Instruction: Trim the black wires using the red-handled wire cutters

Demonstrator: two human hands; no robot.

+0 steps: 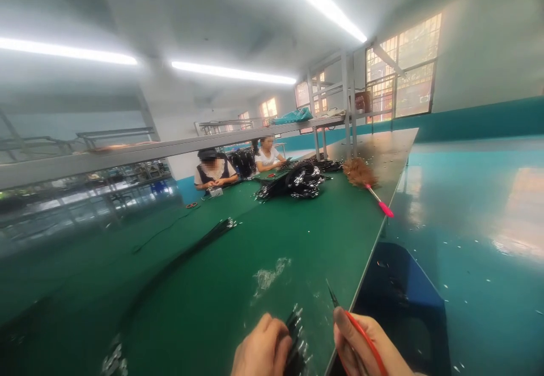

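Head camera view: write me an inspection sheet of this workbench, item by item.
Surface: green bench mat, glossy, strewn with pale scraps.
Job's things: black cable bundle in left hand; red-handled cutter in right hand, tip up.
Clutter: feather duster with pink handle near the bench edge.
Grippers: both hands' fingers closed around their items.
Cables: long black bundle lying across the mat; black heap farther back.
Surroundings: two seated co-workers at the far end, overhead shelf, windows, blue bin beside the bench.

two bare hands, left hand [262,349], right hand [368,345], no gloves, no sleeves visible
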